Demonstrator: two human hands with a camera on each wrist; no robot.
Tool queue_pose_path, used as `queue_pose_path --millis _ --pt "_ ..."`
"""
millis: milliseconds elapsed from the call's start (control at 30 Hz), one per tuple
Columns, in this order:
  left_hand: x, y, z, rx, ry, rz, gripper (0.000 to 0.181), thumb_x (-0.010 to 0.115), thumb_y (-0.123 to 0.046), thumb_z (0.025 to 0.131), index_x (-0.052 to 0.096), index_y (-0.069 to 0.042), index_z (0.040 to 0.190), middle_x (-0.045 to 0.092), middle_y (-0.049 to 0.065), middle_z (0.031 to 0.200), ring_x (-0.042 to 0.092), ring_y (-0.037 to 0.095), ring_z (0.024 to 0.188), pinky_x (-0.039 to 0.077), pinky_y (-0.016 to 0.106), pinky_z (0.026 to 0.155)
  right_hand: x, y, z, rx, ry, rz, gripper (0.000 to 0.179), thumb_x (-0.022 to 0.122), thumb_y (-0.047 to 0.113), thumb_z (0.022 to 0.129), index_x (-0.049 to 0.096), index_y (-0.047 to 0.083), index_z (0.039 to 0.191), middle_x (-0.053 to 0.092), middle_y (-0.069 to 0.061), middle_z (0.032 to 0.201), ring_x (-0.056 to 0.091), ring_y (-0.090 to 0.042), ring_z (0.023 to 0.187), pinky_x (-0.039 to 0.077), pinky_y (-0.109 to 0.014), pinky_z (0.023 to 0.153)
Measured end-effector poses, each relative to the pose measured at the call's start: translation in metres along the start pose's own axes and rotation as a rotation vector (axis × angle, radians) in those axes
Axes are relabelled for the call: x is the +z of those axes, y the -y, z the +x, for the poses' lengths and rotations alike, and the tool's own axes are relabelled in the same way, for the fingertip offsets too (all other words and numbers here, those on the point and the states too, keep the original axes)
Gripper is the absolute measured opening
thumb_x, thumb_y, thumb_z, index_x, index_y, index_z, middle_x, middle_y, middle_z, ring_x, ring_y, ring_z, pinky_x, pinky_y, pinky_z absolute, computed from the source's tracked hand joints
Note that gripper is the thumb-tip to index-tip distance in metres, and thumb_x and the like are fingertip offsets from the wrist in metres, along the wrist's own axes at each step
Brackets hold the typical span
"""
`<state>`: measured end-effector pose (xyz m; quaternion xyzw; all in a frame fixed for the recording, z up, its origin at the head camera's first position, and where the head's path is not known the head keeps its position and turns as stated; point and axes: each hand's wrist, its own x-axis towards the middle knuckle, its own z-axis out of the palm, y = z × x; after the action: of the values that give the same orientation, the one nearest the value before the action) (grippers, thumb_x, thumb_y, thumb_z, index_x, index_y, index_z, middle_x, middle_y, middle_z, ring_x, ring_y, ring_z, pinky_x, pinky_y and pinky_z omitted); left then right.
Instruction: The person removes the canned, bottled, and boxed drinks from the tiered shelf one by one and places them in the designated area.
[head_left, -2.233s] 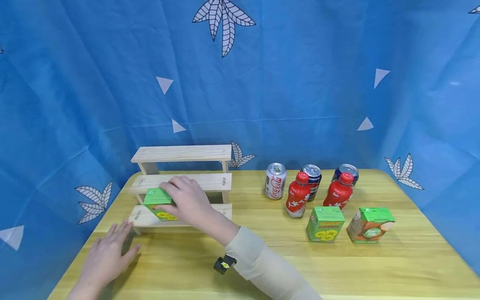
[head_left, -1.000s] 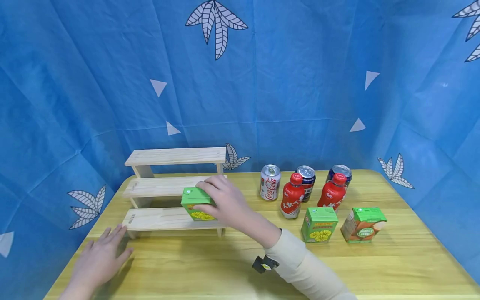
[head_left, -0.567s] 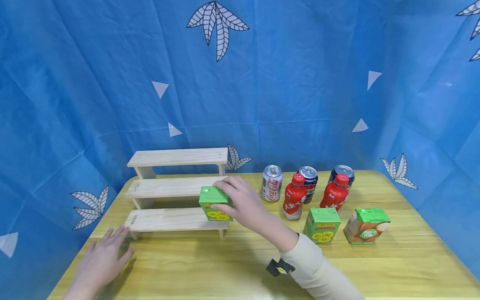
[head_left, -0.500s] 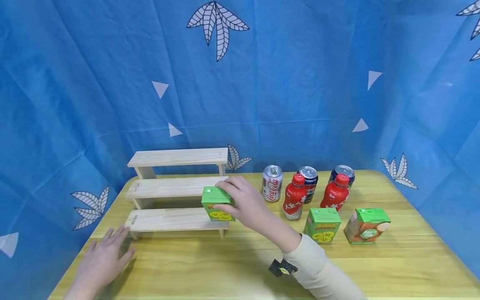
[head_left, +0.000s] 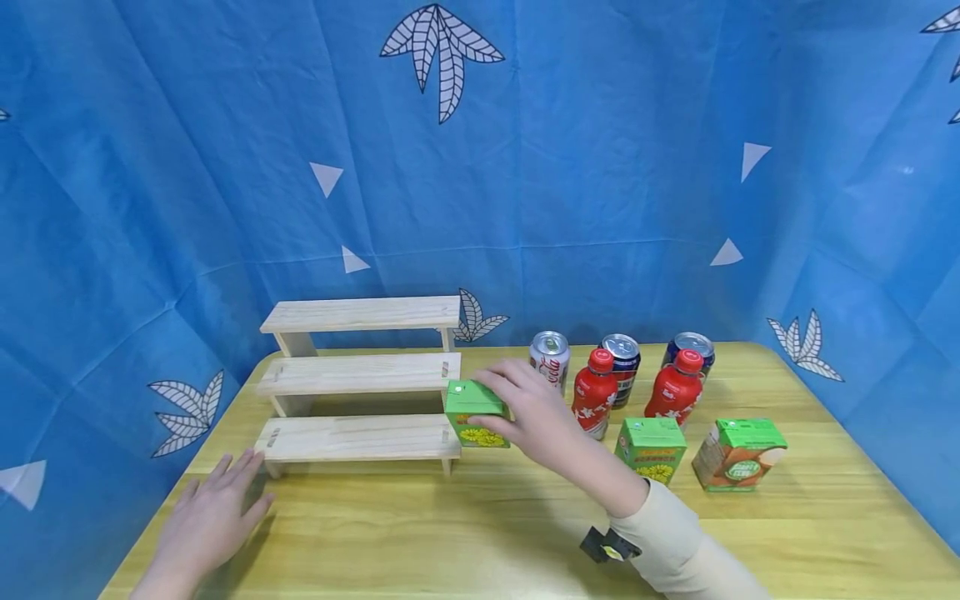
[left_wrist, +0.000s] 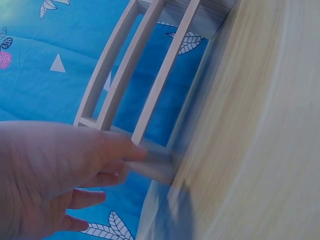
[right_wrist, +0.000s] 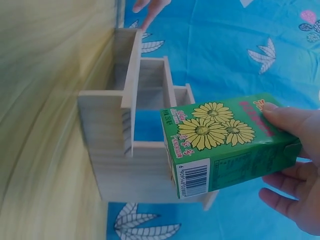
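Observation:
My right hand grips a green drink carton with yellow flowers, thumb on its front and fingers behind. The carton is held upright in the head view, at the right end of a three-step wooden rack. In the right wrist view the printed carton hangs off the table beside the rack's side panel. My left hand has its fingers stretched out at the left end of the lowest step. In the left wrist view the left hand meets the rack's end.
Further right stand a second green carton, a brown-and-green carton, two red bottles, a Coca-Cola can and two dark cans. A blue curtain hangs behind the wooden table.
My right hand has carried the green carton rightward along the rack, from the left part of the lower steps to past their right end. My left hand has stayed at the rack's left end.

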<state>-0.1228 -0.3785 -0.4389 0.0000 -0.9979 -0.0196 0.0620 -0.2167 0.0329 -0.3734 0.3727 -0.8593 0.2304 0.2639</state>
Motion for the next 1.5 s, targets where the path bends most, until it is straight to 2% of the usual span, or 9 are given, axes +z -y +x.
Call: queue_pose_path --millis 267,500,833,1267,1500 --pt "0.000 -0.001 0.001 -0.003 0.010 0.002 0.065 0.065 -0.034 0.091 0.045 0.002 0.142 0.046 0.028 0.145 0.039 0.054 0.131 0.032 0.075 0.101 -0.006 -0.011 -0.017 0.012 0.004 -0.026 0.049 0.081 0.036 0.079 0.066 0.015 0.121 0.064 0.001 0.112 0.056 -0.014 0.099 0.053 -0.029 0.076" --pt "0.002 0.000 0.001 -0.005 0.019 0.000 0.066 0.064 -0.034 0.091 0.044 0.002 0.143 0.045 0.028 0.145 0.038 0.054 0.132 0.030 0.076 0.102 -0.008 -0.019 -0.030 -0.016 0.000 -0.039 0.051 0.082 0.036 0.077 0.067 0.013 0.120 0.065 0.000 0.111 0.058 -0.014 0.099 0.053 -0.029 0.074" --pt "0.002 0.000 -0.001 -0.007 0.021 -0.003 0.067 0.064 -0.035 0.091 0.044 0.002 0.143 0.044 0.028 0.146 0.038 0.054 0.132 0.029 0.075 0.103 -0.005 -0.028 -0.047 -0.031 -0.004 -0.041 0.051 0.083 0.034 0.075 0.067 0.012 0.118 0.066 -0.001 0.109 0.060 -0.015 0.101 0.056 -0.032 0.081" --pt "-0.002 0.001 -0.001 -0.013 0.027 -0.013 0.067 0.063 -0.036 0.092 0.043 0.003 0.143 0.043 0.029 0.146 0.037 0.054 0.132 0.029 0.075 0.103 0.002 -0.036 -0.057 -0.062 -0.010 -0.085 0.054 0.080 0.041 0.074 0.068 0.011 0.117 0.068 0.000 0.108 0.061 -0.017 0.101 0.054 -0.037 0.087" --pt "-0.002 0.000 -0.001 -0.003 0.030 -0.024 0.067 0.061 -0.036 0.093 0.042 0.003 0.144 0.042 0.029 0.147 0.037 0.054 0.132 0.029 0.075 0.103 0.005 -0.042 -0.059 -0.041 0.005 -0.101 0.053 0.081 0.041 0.074 0.068 0.012 0.117 0.068 0.000 0.108 0.061 -0.018 0.102 0.053 -0.039 0.089"
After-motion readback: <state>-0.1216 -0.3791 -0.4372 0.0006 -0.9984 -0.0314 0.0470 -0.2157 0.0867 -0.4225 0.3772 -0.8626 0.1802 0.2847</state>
